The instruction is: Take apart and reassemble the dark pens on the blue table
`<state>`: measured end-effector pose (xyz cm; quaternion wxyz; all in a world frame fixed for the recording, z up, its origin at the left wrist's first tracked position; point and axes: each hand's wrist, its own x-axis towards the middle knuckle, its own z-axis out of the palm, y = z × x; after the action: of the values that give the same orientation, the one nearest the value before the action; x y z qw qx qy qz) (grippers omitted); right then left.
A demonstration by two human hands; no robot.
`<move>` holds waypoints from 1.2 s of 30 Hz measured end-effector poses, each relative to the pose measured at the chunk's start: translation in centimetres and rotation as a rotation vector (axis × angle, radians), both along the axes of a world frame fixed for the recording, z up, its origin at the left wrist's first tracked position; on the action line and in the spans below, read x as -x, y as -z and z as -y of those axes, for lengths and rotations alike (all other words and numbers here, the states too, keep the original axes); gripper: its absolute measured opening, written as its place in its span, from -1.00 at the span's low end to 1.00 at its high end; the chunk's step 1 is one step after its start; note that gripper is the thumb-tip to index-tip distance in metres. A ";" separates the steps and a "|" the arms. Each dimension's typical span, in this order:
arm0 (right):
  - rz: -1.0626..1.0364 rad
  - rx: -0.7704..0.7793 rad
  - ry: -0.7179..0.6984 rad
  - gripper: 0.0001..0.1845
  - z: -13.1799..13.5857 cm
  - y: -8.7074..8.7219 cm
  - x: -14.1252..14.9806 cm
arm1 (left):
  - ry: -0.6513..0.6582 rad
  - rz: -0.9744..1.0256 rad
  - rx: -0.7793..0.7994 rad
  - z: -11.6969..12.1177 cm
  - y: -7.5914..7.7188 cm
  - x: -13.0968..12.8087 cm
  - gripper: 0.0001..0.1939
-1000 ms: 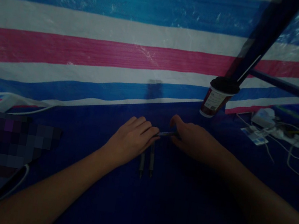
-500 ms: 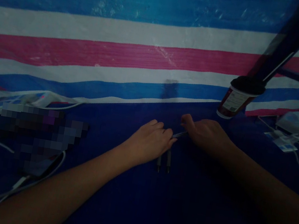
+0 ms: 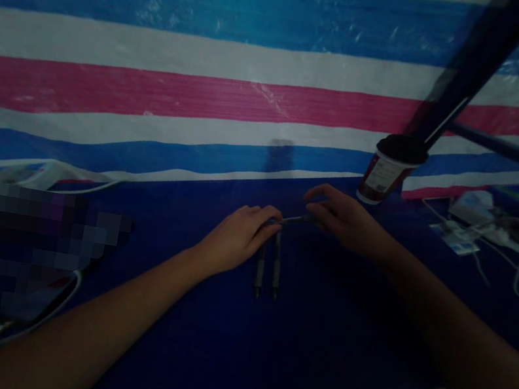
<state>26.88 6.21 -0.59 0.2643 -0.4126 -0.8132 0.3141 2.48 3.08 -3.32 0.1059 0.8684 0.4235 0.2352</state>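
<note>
A slim dark pen (image 3: 292,220) lies nearly level between my hands. My right hand (image 3: 342,220) pinches its right end between thumb and fingers. My left hand (image 3: 237,236) rests over its left end, and the fingers hide whether they grip it. Two more dark pens (image 3: 267,265) lie side by side below it, tips pointing toward me, their upper ends close under my left fingertips. All of this sits on a dark blue table cover (image 3: 318,317).
A paper cup with a black lid (image 3: 386,172) stands just beyond my right hand. White cables and a white charger (image 3: 471,207) lie at the right. A striped tarp (image 3: 207,93) hangs behind, crossed by a dark pole (image 3: 479,72). A pixelated patch (image 3: 28,235) and a white cable (image 3: 25,314) lie at the left.
The view has shifted slightly. The pen between my hands now lies more level, and my right fingers have spread a little farther along it.
</note>
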 end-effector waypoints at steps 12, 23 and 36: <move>-0.224 -0.051 -0.058 -0.46 -0.2 -0.2 -0.4 | 0.020 -0.038 -0.034 -0.4 0.5 -0.1 -0.60; -0.065 0.008 -0.033 -0.47 0.0 -0.7 -0.5 | -0.006 -0.080 -0.058 -0.3 1.0 -0.1 -0.64; -0.074 -0.054 -0.056 -0.55 -0.3 -0.2 -0.7 | -0.033 0.024 -0.062 -0.6 1.3 0.0 -0.67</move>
<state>27.55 6.51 -0.38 0.2966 -0.3704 -0.8222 0.3143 2.43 3.64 -4.59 0.0802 0.8614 0.4288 0.2603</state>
